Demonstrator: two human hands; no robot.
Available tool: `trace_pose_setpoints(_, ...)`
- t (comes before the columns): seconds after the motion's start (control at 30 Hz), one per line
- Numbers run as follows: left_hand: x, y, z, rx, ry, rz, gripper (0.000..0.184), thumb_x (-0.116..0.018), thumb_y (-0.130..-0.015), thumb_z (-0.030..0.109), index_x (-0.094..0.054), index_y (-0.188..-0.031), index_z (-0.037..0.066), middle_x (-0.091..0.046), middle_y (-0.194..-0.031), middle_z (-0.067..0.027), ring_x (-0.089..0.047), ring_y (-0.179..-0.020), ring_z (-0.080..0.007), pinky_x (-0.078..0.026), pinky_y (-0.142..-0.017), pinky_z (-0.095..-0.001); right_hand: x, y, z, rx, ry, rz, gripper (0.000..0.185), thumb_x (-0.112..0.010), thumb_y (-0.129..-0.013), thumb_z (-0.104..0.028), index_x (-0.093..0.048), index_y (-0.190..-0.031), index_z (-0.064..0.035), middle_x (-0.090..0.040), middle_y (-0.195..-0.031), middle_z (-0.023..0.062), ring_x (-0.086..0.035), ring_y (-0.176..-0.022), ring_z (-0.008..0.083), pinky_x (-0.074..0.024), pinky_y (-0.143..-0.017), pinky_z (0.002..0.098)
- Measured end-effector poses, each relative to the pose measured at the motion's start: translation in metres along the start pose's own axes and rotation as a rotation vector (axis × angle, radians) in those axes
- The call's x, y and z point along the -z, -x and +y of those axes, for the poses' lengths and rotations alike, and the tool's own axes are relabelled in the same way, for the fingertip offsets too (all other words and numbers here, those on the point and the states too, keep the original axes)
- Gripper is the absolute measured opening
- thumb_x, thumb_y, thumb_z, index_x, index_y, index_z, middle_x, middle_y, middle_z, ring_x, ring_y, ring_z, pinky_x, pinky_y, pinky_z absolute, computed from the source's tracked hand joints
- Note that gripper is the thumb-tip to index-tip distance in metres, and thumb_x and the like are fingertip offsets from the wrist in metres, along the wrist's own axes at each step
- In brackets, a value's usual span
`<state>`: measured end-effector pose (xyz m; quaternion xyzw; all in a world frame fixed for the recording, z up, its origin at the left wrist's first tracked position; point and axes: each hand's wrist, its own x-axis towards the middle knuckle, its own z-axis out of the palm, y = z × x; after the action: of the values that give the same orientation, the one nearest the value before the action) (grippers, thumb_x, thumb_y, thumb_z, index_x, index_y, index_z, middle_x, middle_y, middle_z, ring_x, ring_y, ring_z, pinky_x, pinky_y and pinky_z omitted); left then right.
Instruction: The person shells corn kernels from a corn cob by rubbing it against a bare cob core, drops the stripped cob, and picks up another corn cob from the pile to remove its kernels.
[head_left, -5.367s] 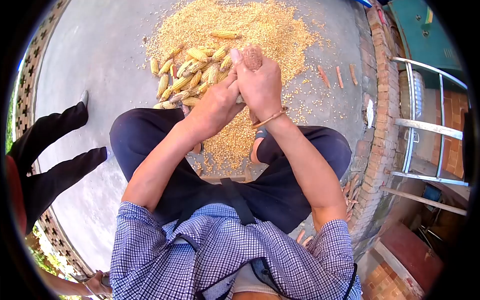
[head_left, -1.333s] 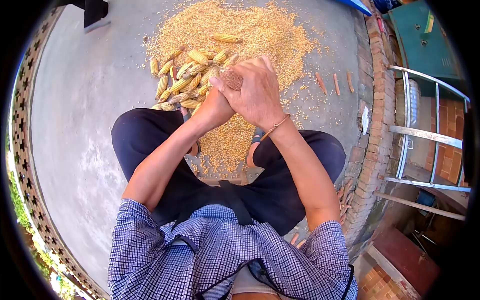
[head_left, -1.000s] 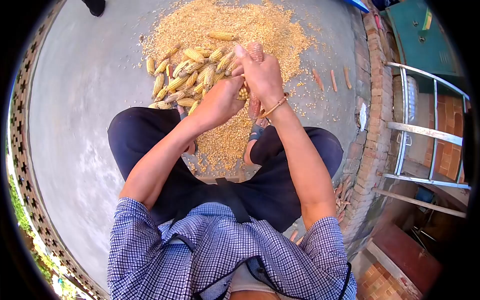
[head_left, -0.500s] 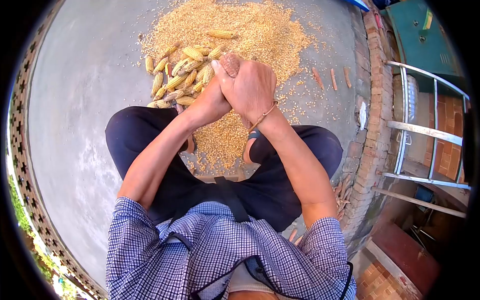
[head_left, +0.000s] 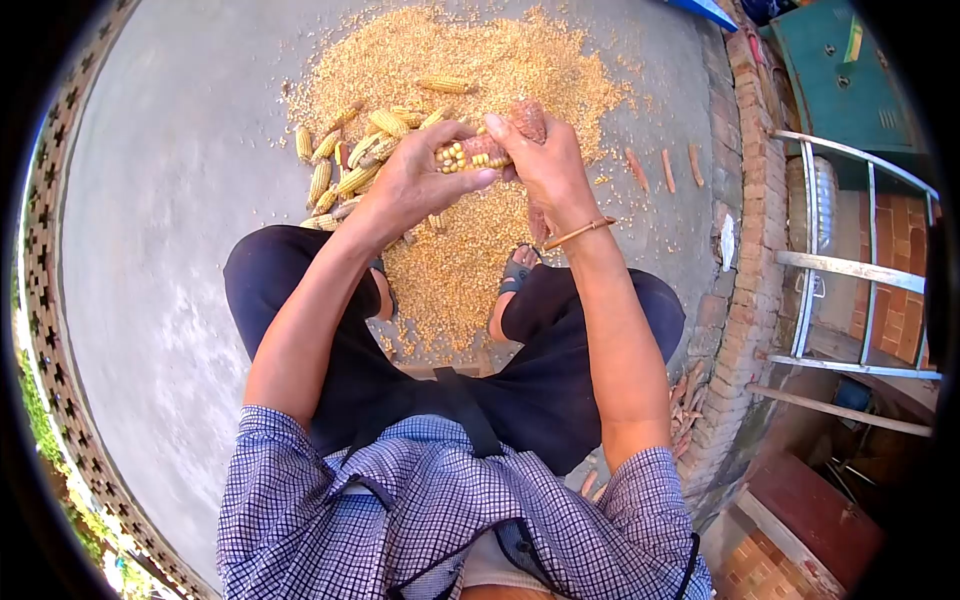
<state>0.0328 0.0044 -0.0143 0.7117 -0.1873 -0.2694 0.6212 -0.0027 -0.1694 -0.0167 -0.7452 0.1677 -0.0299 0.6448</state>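
Note:
Above the kernel pile, my left hand (head_left: 418, 182) is closed around a partly shelled corn cob (head_left: 462, 156). Yellow kernels remain on its left end and lower side, while reddish bare core shows on top. My right hand (head_left: 552, 172) grips a bare reddish corncob (head_left: 527, 117), whose upper end sticks out past the thumb and whose lower part shows below the palm. The right thumb touches the partly shelled cob. Just beyond my left hand lies a heap of unshelled corn ears (head_left: 352, 178), and loose kernels (head_left: 470, 230) spread underneath both hands.
A wide layer of kernels (head_left: 500, 60) covers the concrete floor (head_left: 160, 200) ahead. Several stripped cobs (head_left: 668, 170) lie right of it. A low brick edge (head_left: 745, 230) and a metal railing (head_left: 850, 258) stand on the right. My sandalled feet flank the kernels.
My hands were pressed together, hiding most of what they held. They have now drawn apart and turned, exposing the partly shelled cob between them.

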Motion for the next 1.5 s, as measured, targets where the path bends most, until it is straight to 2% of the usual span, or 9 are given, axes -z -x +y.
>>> trace_pose_setpoints(0.17,-0.003,-0.002,0.010,-0.037,0.321,0.063,0.044,-0.075,-0.087,0.020,-0.058,-0.120,-0.002,-0.060,-0.082,-0.0001,-0.051,-0.063,-0.0057,-0.041,-0.056,-0.0214,-0.010,0.013,-0.013,-0.149,-0.428,0.013,0.028,-0.069,-0.092,-0.031,-0.069,-0.099,-0.0038,-0.065,-0.083,-0.0010,-0.054,-0.067,0.0055,-0.0418,-0.057,0.0221)
trace_pose_setpoints(0.3,-0.013,-0.001,0.017,-0.102,0.416,0.119,0.039,-0.074,-0.088,0.021,-0.060,-0.118,-0.001,-0.064,-0.093,-0.0031,-0.056,-0.080,-0.0080,-0.045,-0.069,-0.0260,-0.020,0.018,-0.006,-0.178,-0.659,-0.041,0.033,-0.067,-0.094,-0.031,-0.069,-0.110,-0.0024,-0.065,-0.086,-0.0017,-0.050,-0.070,0.0045,-0.0380,-0.058,0.0196)
trace_pose_setpoints(0.43,-0.006,-0.001,0.010,-0.055,0.152,0.197,0.036,-0.067,-0.094,0.027,-0.061,-0.113,-0.002,-0.066,-0.100,-0.0074,-0.061,-0.095,-0.0143,-0.048,-0.084,-0.0303,-0.022,0.016,-0.001,-0.095,-0.328,0.100,0.033,-0.067,-0.094,-0.031,-0.070,-0.107,-0.0009,-0.066,-0.087,0.0008,-0.053,-0.073,0.0065,-0.0417,-0.063,0.0239)
trace_pose_setpoints(0.63,-0.011,0.003,0.013,-0.003,0.515,0.064,0.035,-0.048,-0.104,0.032,-0.052,-0.115,0.000,-0.062,-0.089,-0.0075,-0.061,-0.081,-0.0140,-0.052,-0.074,-0.0302,-0.012,0.011,-0.010,-0.019,-0.194,0.241,0.033,-0.065,-0.096,-0.033,-0.069,-0.097,-0.0002,-0.068,-0.092,0.0065,-0.060,-0.080,0.0119,-0.0458,-0.069,0.0272)
trace_pose_setpoints(0.97,-0.023,0.002,-0.016,-0.206,-0.032,-0.066,0.031,-0.043,-0.107,0.032,-0.050,-0.103,0.002,-0.050,-0.080,-0.0010,-0.050,-0.072,-0.0094,-0.044,-0.064,-0.0269,-0.027,0.014,-0.014,0.098,-0.469,0.138,0.040,-0.059,-0.099,-0.035,-0.063,-0.110,0.0027,-0.068,-0.097,0.0104,-0.063,-0.085,0.0147,-0.0504,-0.077,0.0293)
trace_pose_setpoints(1.2,-0.026,0.013,0.002,-0.112,-0.287,-0.022,0.032,-0.050,-0.101,0.026,-0.051,-0.112,-0.004,-0.063,-0.085,-0.0280,-0.062,-0.083,-0.0432,-0.048,-0.074,-0.0466,-0.028,0.014,-0.007,0.092,-0.375,0.260,0.035,-0.060,-0.099,-0.035,-0.063,-0.098,0.0002,-0.063,-0.081,0.0052,-0.060,-0.071,0.0115,-0.0489,-0.065,0.0266)
trace_pose_setpoints(1.3,-0.032,0.014,-0.005,-0.089,-0.422,-0.009,0.035,-0.050,-0.101,0.028,-0.050,-0.114,-0.005,-0.063,-0.082,-0.0282,-0.063,-0.083,-0.0443,-0.048,-0.073,-0.0480,-0.028,0.012,-0.008,0.069,-0.388,0.317,0.032,-0.061,-0.099,-0.033,-0.062,-0.090,-0.0018,-0.060,-0.073,0.0035,-0.057,-0.061,0.0106,-0.0466,-0.058,0.0264)
trace_pose_setpoints(1.4,-0.042,0.017,-0.016,-0.210,-0.362,-0.009,0.040,-0.048,-0.103,0.032,-0.049,-0.118,-0.005,-0.063,-0.082,-0.0263,-0.063,-0.076,-0.0386,-0.048,-0.072,-0.0457,-0.031,0.009,-0.014,0.020,-0.461,0.431,0.035,-0.062,-0.097,-0.029,-0.056,-0.074,-0.0035,-0.058,-0.065,0.0028,-0.054,-0.055,0.0095,-0.0426,-0.053,0.0260)
trace_pose_setpoints(1.5,-0.044,0.020,-0.014,-0.107,0.063,-0.165,0.043,-0.043,-0.105,0.040,-0.052,-0.120,0.000,-0.051,-0.074,-0.0016,-0.048,-0.063,-0.0115,-0.040,-0.058,-0.0271,-0.027,0.009,-0.018,0.022,-0.391,0.478,0.033,-0.062,-0.097,-0.028,-0.058,-0.077,-0.0026,-0.059,-0.066,0.0037,-0.055,-0.055,0.0104,-0.0427,-0.052,0.0263)
